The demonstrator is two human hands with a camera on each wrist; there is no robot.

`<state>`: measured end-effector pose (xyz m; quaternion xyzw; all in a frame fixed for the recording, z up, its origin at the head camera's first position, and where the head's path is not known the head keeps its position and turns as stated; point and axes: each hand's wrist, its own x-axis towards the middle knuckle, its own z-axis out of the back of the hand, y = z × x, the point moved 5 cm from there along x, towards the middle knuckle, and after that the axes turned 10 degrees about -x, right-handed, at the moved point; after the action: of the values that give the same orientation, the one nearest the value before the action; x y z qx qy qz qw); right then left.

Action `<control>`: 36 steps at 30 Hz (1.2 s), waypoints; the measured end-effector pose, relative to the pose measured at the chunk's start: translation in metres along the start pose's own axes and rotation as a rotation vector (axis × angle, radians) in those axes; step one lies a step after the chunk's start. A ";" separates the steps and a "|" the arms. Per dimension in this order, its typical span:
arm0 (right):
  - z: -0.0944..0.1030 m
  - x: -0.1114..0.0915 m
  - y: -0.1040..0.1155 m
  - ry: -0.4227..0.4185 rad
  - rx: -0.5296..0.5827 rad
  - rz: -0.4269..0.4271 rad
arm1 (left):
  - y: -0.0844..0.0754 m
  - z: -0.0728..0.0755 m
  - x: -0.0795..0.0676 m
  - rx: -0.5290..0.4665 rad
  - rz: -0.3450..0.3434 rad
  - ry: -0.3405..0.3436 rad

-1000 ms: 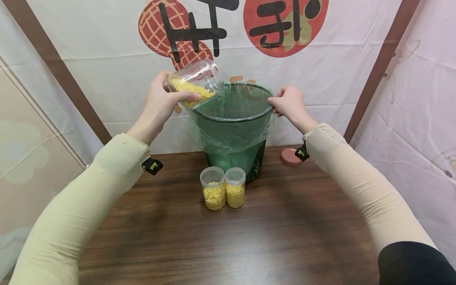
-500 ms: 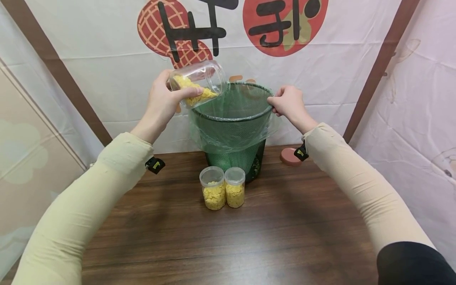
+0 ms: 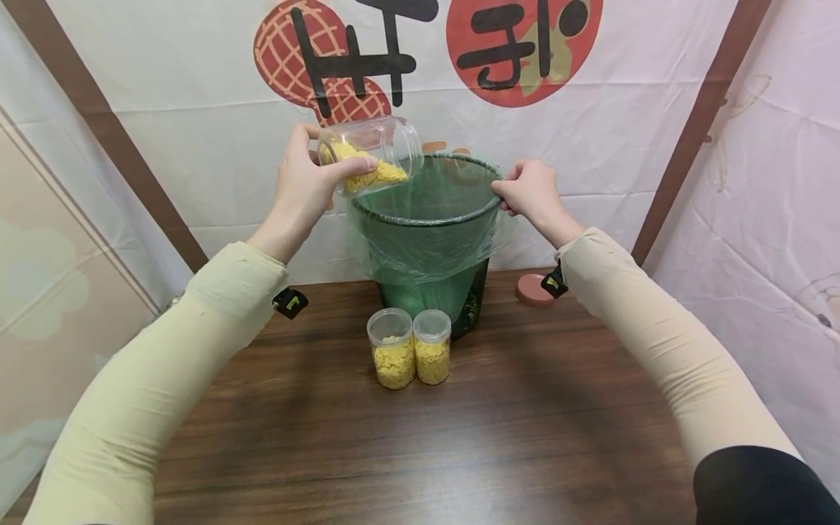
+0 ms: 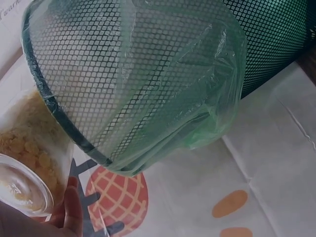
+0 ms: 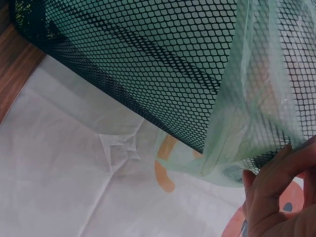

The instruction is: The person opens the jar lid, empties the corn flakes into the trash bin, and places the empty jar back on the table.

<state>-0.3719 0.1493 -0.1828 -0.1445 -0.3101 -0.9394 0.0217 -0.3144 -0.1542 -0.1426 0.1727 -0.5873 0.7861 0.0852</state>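
My left hand [image 3: 305,175] grips a clear plastic jar [image 3: 387,142] partly full of yellow flakes [image 3: 377,173]. The jar lies almost level, its open mouth over the left side of a mesh wastebasket's rim. A thin green bag [image 3: 426,251] lines the wastebasket [image 3: 469,292] and folds down over its rim. On the right side, my right hand [image 3: 528,191] pinches the rim and the bag's edge. In the left wrist view the jar's base [image 4: 24,185] faces the camera. Curled fingers [image 5: 276,182] show at the bag in the right wrist view.
Two clear jars of yellow flakes, a left one [image 3: 394,357] and a right one [image 3: 432,350], stand side by side before the wastebasket. A pink lid [image 3: 534,289] lies right of it on the brown wooden table [image 3: 420,445]. A printed cloth [image 3: 590,146] hangs close behind.
My left hand has moved a little to the right and tipped the jar nearer to level, its mouth now farther over the wastebasket. The right hand keeps its place on the rim.
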 end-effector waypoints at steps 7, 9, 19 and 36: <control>0.000 0.000 0.000 -0.003 -0.007 0.004 | -0.002 -0.001 0.001 0.010 0.002 0.000; 0.000 0.000 0.000 -0.003 -0.008 0.005 | -0.002 -0.002 0.002 0.013 0.004 0.001; 0.001 0.000 0.001 0.005 -0.006 0.007 | -0.001 -0.006 0.004 -0.025 -0.006 0.003; 0.001 0.000 0.001 -0.012 -0.009 0.010 | -0.002 -0.007 0.005 0.009 -0.007 0.002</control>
<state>-0.3711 0.1488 -0.1817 -0.1519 -0.3053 -0.9398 0.0238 -0.3198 -0.1471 -0.1401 0.1742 -0.5830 0.7887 0.0880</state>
